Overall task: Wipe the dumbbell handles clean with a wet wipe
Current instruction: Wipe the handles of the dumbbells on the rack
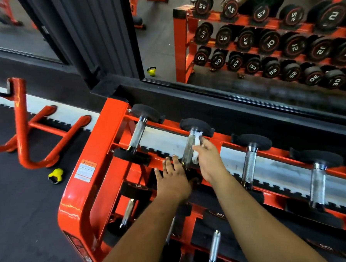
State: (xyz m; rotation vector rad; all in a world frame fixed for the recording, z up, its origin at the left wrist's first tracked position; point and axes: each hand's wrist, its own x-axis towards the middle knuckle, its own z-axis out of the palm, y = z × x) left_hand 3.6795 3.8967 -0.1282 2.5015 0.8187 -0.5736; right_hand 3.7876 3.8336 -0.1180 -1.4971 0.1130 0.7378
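Note:
Several black-headed dumbbells with knurled steel handles lie across the top tier of an orange rack (pixel 100 142). My right hand (pixel 208 161) is shut on a white wet wipe (pixel 197 144) and presses it against the right side of the second dumbbell's handle (pixel 188 148). My left hand (pixel 174 178) lies flat, fingers spread, over that dumbbell's near head at the rack's front rail. To the left lies another dumbbell handle (pixel 137 135); to the right lie two more handles (pixel 249 167) (pixel 318 185).
Lower tiers hold more dumbbells (pixel 128 211) (pixel 214 247). A wall mirror (pixel 163 41) behind the rack reflects it. A yellow kettlebell (pixel 55 175) and an orange curved frame (pixel 21 126) stand on the dark rubber floor at left.

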